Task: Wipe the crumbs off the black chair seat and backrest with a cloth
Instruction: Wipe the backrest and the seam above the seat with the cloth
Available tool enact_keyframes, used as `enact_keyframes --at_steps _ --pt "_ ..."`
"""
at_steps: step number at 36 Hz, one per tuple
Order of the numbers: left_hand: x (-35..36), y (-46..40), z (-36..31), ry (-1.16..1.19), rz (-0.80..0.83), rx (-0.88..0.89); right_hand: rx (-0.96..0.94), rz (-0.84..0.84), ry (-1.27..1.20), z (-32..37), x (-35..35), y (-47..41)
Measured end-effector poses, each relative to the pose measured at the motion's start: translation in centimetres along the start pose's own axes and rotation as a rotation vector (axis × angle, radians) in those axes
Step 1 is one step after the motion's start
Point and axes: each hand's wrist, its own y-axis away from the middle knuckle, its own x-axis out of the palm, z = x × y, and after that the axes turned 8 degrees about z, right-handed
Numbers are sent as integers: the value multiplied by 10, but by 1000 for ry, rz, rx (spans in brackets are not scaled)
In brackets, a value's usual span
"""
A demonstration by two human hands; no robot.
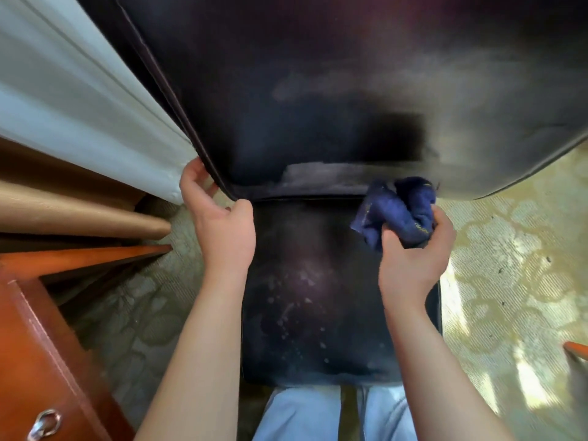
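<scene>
**Colours around the black chair**

The backrest and seat are black, the seat flecked with pale specks. The cloth is dark blue. The carpet shows a cream-and-olive floral pattern. The curtain is white; the drawer front is reddish-brown.

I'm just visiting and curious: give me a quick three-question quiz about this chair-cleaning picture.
1. True or false: the right hand holds a bunched blue cloth.
2. What does the left hand grip? A) the drawer handle B) the lower edge of the backrest C) the cloth
3. Where do pale crumbs show: on the seat or on the carpet?

Key: 1 true. 2 B. 3 On the seat, scattered across its middle.
</scene>
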Motion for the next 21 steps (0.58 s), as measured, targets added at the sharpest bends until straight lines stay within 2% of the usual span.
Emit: enact_keyframes --at_steps 4,9,17,21 --pt "10 3 2 -5 -45 8 62 -202 -115 -11 -21 -14" --pt "12 2 5 -25 -41 23 34 -419 -188 -12 -32 -41" --pt "7 -8 12 -17 -53 23 -81 -271 -106 -8 12 -58" --pt "6 -9 11 12 -42 52 -86 -115 -116 -1 45 -44"
